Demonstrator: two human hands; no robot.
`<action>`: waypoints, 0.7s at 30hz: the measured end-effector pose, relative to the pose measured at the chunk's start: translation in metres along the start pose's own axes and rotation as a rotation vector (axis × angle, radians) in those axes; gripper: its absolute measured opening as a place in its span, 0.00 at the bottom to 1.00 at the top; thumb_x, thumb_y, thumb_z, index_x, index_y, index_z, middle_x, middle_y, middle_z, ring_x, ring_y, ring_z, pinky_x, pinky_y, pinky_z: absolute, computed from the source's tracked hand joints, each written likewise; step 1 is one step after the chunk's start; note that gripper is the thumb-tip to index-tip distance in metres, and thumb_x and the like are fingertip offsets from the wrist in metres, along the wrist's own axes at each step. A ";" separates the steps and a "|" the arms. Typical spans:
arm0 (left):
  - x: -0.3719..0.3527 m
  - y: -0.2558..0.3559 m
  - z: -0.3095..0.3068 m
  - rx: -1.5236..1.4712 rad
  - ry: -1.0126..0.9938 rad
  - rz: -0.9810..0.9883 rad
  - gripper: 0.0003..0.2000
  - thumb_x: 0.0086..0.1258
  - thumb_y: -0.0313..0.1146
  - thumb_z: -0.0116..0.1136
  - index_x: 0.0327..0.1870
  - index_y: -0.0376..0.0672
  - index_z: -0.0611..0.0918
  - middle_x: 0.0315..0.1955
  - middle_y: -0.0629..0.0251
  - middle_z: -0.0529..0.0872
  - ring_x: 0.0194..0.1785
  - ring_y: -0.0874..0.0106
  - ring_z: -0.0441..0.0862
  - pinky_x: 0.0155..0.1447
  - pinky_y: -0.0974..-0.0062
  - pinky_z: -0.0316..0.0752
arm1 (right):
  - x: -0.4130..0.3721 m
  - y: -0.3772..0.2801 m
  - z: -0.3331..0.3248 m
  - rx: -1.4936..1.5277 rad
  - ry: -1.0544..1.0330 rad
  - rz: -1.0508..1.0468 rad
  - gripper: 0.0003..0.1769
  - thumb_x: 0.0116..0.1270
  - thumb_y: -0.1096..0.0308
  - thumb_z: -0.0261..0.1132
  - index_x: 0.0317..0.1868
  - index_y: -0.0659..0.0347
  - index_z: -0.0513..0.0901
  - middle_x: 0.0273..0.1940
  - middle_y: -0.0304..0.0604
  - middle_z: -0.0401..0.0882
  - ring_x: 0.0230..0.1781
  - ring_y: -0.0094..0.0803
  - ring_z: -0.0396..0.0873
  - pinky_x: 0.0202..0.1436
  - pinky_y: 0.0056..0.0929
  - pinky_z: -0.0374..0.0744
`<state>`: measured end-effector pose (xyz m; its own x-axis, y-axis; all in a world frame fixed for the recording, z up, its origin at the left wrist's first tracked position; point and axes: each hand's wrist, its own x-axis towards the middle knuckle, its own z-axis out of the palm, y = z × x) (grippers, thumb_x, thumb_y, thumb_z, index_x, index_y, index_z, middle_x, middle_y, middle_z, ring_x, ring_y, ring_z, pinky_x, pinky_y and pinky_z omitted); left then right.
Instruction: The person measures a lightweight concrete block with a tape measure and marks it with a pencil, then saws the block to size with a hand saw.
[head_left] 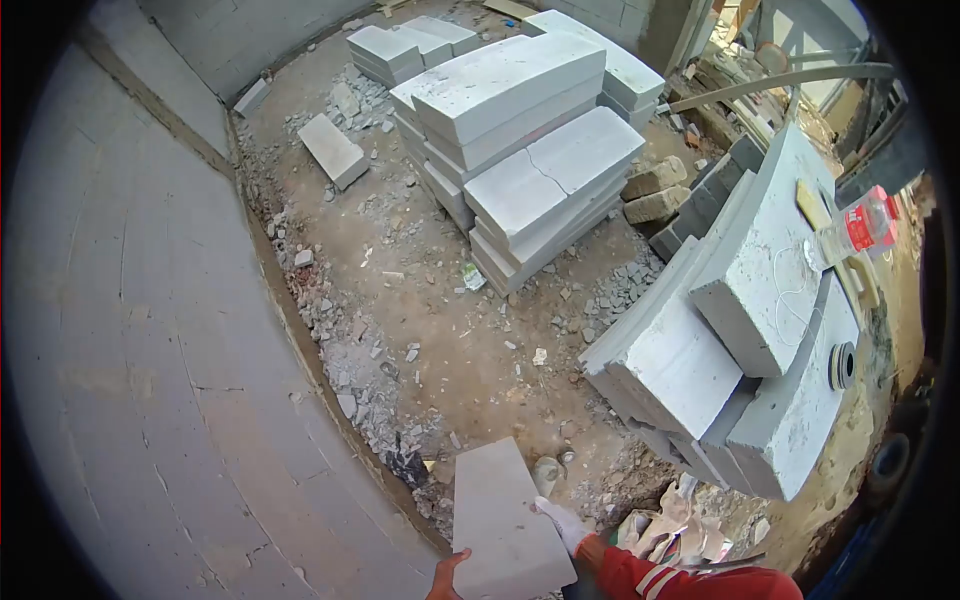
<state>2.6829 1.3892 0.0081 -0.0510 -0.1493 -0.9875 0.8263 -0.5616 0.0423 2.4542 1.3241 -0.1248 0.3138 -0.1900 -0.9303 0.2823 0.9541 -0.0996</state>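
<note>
The flat grey aerated-concrete block (505,520), probably stiff, bulky and crumbly-edged, sits clamped by its side edges between the left hand (447,578) and the gloved right hand (562,522).

Matt, smooth grey concrete block (500,510)

The held block (505,530) is pale grey; the right hand (562,522) wears a white glove, its sleeve (640,578) red with white stripes. Stacked blocks (500,85) are light grey (one crossed by a dark crack), the ground (440,300) brown, the bottle (858,228) red-labelled
</note>
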 end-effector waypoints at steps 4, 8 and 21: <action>-0.057 0.060 0.066 0.238 0.026 -0.076 0.19 0.79 0.39 0.54 0.58 0.31 0.83 0.48 0.53 0.90 0.50 0.58 0.89 0.58 0.60 0.86 | -0.075 -0.036 0.037 0.140 0.106 -0.102 0.24 0.77 0.50 0.68 0.61 0.59 0.83 0.50 0.40 0.85 0.47 0.31 0.83 0.52 0.33 0.83; -0.062 0.139 0.104 0.617 0.098 -0.163 0.37 0.69 0.41 0.66 0.80 0.43 0.69 0.69 0.53 0.81 0.67 0.51 0.81 0.72 0.51 0.73 | -0.091 -0.055 0.071 0.260 0.212 -0.297 0.29 0.79 0.49 0.65 0.70 0.60 0.78 0.56 0.46 0.85 0.52 0.38 0.85 0.57 0.39 0.84; 0.059 0.425 0.384 1.230 -0.803 0.509 0.51 0.64 0.43 0.73 0.87 0.44 0.56 0.85 0.53 0.57 0.86 0.60 0.54 0.86 0.63 0.49 | 0.069 -0.302 0.193 0.783 0.099 -1.161 0.38 0.82 0.54 0.59 0.83 0.63 0.59 0.72 0.54 0.72 0.64 0.46 0.82 0.66 0.45 0.84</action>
<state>2.8157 0.8292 0.0261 -0.5264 -0.6802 -0.5101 -0.0830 -0.5560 0.8270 2.5661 0.9784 -0.0908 -0.4993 -0.7225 -0.4782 0.7687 -0.1149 -0.6292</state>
